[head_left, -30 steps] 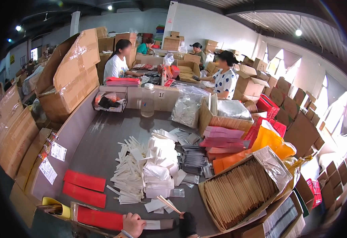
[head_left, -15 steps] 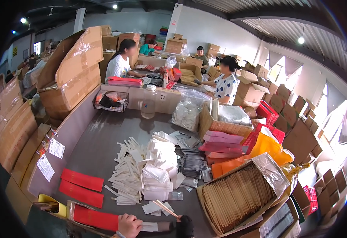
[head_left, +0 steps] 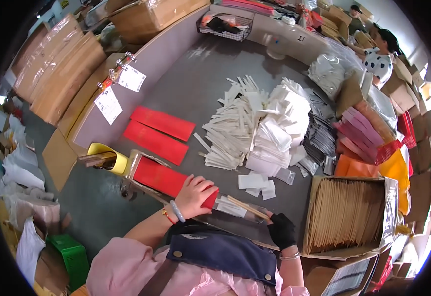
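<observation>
My left hand [head_left: 196, 196] has its fingers bent over the near end of a long red paper sleeve [head_left: 155, 178], gripping it. The sleeve lies along an open-topped cardboard holder at the table's front edge. Just right of the sleeve's end lies a narrow clear packet with a white slip in it [head_left: 230, 207]. In a black fingerless glove, my right hand [head_left: 281, 231] pinches one end of a pair of wooden chopsticks [head_left: 249, 207]. The chopsticks point left over the clear packet, toward the red sleeve; whether their tips touch it I cannot tell.
Two red sleeves [head_left: 157, 135] lie left of piled white paper strips [head_left: 232, 123] and stacked white packets [head_left: 282, 133]. A carton of chopsticks [head_left: 346, 214] stands at right, a yellow holder [head_left: 108, 157] at left. Behind are a wire basket [head_left: 225, 27] and a clear bottle [head_left: 276, 44].
The view has tipped down and swung left. The chopsticks went from slanting up and apart to lying low, close together, over the clear packet. My left hand stays on the red sleeve.
</observation>
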{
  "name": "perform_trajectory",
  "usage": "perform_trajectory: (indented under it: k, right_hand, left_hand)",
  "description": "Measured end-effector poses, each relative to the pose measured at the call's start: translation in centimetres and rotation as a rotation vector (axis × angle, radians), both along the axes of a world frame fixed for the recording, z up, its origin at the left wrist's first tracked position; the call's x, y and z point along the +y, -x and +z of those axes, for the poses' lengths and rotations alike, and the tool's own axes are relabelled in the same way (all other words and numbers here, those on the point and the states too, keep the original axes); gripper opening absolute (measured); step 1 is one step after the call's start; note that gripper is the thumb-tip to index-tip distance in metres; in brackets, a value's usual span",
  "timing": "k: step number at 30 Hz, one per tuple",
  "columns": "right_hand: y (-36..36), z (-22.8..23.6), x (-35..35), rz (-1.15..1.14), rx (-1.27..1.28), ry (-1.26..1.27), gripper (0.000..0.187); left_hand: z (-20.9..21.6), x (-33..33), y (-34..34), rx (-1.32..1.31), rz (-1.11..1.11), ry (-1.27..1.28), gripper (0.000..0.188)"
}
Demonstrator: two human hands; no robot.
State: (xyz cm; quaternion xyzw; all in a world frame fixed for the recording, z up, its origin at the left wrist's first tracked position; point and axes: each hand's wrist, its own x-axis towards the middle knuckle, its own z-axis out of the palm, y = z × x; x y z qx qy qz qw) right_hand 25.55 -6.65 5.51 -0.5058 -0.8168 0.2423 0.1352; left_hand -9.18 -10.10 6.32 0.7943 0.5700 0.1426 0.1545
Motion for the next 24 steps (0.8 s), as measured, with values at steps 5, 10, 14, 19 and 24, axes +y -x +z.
perform_trajectory:
  k: [5, 10, 14, 19, 24]
  right_hand:
    - [-1.2, -2.1, -0.8, 0.087, -0.265, -0.017, 0.025]
    - [4.9, -2.3, -0.2, 0.152, 0.015, 0.134, 0.027]
    - [5.5, -3.0, -0.1, 0.173, 0.3, 0.002, 0.022]
    - [3.5, -4.9, -0.3, -0.255, 0.141, 0.088, 0.026]
    - [11.5, -4.9, 0.1, 0.01, 0.594, 0.413, 0.038]
  left_hand:
    - [-0.8, -1.0, -0.3, 0.011, -0.048, -0.081, 0.08]
    - [-1.1, -1.1, -1.1, -0.007, -0.102, -0.106, 0.07]
    - [0.1, -0.2, -3.0, 0.067, -0.125, -0.109, 0.069]
    - [-0.4, 0.4, -3.1, 0.109, -0.122, -0.118, 0.067]
    - [-1.8, 1.2, -3.5, 0.085, -0.144, -0.119, 0.065]
